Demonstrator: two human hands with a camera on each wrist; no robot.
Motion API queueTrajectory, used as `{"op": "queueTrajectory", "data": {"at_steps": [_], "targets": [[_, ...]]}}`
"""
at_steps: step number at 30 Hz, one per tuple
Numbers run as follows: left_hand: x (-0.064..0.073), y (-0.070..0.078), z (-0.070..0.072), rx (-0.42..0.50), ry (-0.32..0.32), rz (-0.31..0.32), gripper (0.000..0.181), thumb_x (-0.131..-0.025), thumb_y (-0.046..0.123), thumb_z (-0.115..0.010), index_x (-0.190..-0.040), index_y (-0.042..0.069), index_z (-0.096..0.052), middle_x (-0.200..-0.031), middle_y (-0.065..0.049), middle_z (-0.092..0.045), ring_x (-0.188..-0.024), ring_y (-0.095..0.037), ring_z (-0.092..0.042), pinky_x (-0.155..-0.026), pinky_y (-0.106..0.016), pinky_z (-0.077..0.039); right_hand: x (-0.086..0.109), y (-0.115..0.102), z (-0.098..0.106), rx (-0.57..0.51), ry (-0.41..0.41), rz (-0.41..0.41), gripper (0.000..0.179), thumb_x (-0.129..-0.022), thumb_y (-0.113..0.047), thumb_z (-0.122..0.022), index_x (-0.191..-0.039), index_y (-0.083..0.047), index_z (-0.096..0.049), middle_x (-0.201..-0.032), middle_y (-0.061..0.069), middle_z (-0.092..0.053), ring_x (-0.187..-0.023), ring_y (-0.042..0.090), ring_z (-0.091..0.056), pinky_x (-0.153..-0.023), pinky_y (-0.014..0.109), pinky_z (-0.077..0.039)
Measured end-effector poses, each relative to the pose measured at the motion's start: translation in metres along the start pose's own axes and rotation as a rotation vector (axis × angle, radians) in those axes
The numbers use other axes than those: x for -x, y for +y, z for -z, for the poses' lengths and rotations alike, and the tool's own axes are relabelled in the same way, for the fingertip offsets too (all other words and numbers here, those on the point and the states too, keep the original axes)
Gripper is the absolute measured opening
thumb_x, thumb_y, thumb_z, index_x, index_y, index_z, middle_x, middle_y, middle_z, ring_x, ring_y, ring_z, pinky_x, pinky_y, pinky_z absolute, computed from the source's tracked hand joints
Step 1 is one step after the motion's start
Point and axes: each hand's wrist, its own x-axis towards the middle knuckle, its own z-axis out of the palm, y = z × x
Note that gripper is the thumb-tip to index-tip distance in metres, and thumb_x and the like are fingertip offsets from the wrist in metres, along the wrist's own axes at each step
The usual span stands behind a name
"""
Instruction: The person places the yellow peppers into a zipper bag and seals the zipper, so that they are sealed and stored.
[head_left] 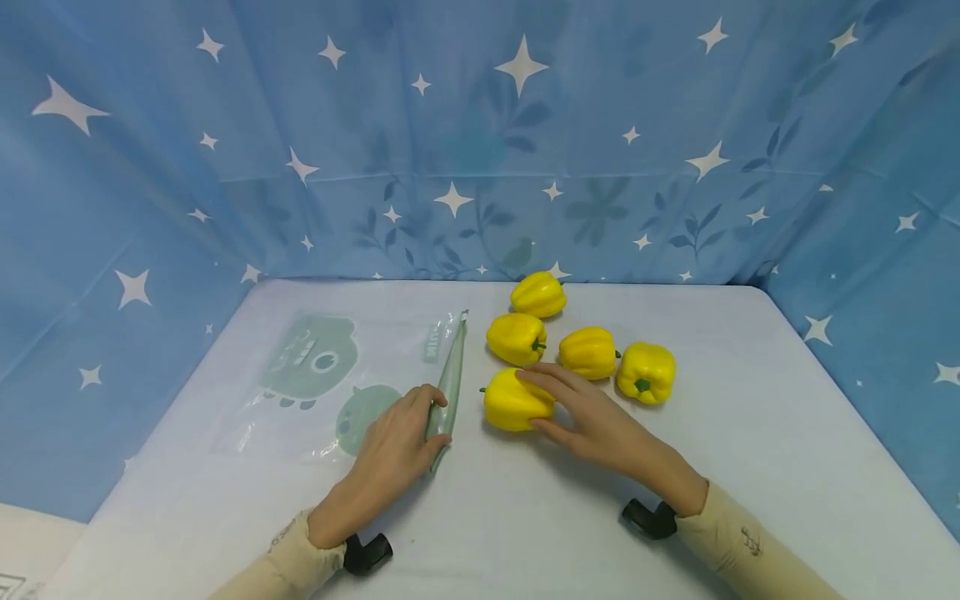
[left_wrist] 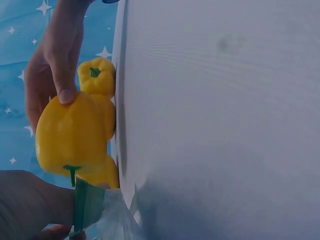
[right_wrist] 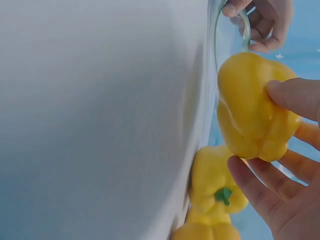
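Note:
My right hand (head_left: 600, 421) grips a yellow bell pepper (head_left: 513, 402), thumb on the near side and fingers over the far side. The pepper's green stem points left, toward the bag. To the left, my left hand (head_left: 401, 433) holds the green-edged mouth of a clear plastic zip bag (head_left: 311, 358) with pale green cartoon prints. In the right wrist view, the bag's mouth (right_wrist: 246, 32) is spread a little, with fingers curled at its rim. The held bell pepper (left_wrist: 70, 135) is close to that rim in the left wrist view; whether they touch I cannot tell.
Several more yellow bell peppers lie behind and right of the held one: one far back (head_left: 538, 295), one nearer (head_left: 516, 338), one in the middle (head_left: 587, 352), one at right (head_left: 646, 372). A blue star-patterned curtain (head_left: 465, 142) surrounds the white table (head_left: 750, 400).

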Motion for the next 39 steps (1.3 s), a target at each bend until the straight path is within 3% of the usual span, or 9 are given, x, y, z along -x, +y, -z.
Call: {"op": "queueTrajectory", "data": {"at_steps": [10, 16, 23, 30, 39], "targets": [[0.0, 0.002, -0.001, 0.012, 0.009, 0.026, 0.09, -0.075, 0.017, -0.095, -0.147, 0.009, -0.042, -0.101, -0.006, -0.07, -0.078, -0.017, -0.061, -0.065, -0.032, -0.055, -0.026, -0.005, -0.011, -0.051, -0.032, -0.004, 0.066, -0.099, -0.027, -0.075, -0.157, -0.02, -0.045, -0.164, -0.001, -0.045, -0.151, 0.022, -0.044, -0.123, 0.05, -0.043], [-0.003, 0.001, 0.0, 0.047, 0.023, 0.052, 0.105, -0.076, 0.017, -0.095, -0.158, 0.001, -0.031, -0.1, -0.003, -0.066, -0.073, -0.013, -0.053, -0.062, -0.026, -0.048, -0.042, -0.007, -0.018, -0.023, -0.047, -0.002, 0.064, -0.098, -0.028, -0.075, -0.155, -0.018, -0.048, -0.161, 0.001, -0.047, -0.149, 0.021, -0.047, -0.122, 0.046, -0.046], [-0.007, -0.003, 0.005, 0.114, 0.006, 0.098, 0.087, -0.084, 0.018, -0.088, -0.156, -0.002, -0.042, -0.09, 0.001, -0.057, -0.068, -0.009, -0.044, -0.058, -0.02, -0.039, -0.05, -0.008, -0.023, -0.028, -0.054, -0.011, 0.064, -0.098, -0.028, -0.076, -0.154, -0.016, -0.049, -0.16, 0.009, -0.049, -0.147, 0.028, -0.05, -0.119, 0.05, -0.048], [-0.012, -0.001, 0.013, 0.121, 0.009, 0.073, 0.055, -0.093, 0.012, -0.079, -0.143, -0.002, -0.06, -0.083, 0.0, -0.054, -0.071, -0.01, -0.049, -0.06, -0.02, -0.043, -0.051, -0.009, -0.024, 0.001, -0.067, -0.034, 0.064, -0.097, -0.026, -0.077, -0.153, -0.012, -0.049, -0.158, 0.009, -0.052, -0.147, 0.027, -0.05, -0.12, 0.048, -0.047], [-0.007, 0.001, 0.019, 0.163, 0.0, 0.158, 0.061, -0.092, 0.006, -0.078, -0.146, -0.006, -0.054, -0.087, -0.003, -0.056, -0.065, -0.012, -0.043, -0.056, -0.02, -0.038, -0.046, -0.014, -0.031, 0.011, -0.081, 0.003, 0.061, -0.098, -0.026, -0.075, -0.152, -0.01, -0.048, -0.159, 0.01, -0.05, -0.148, 0.029, -0.049, -0.121, 0.047, -0.046]]}}
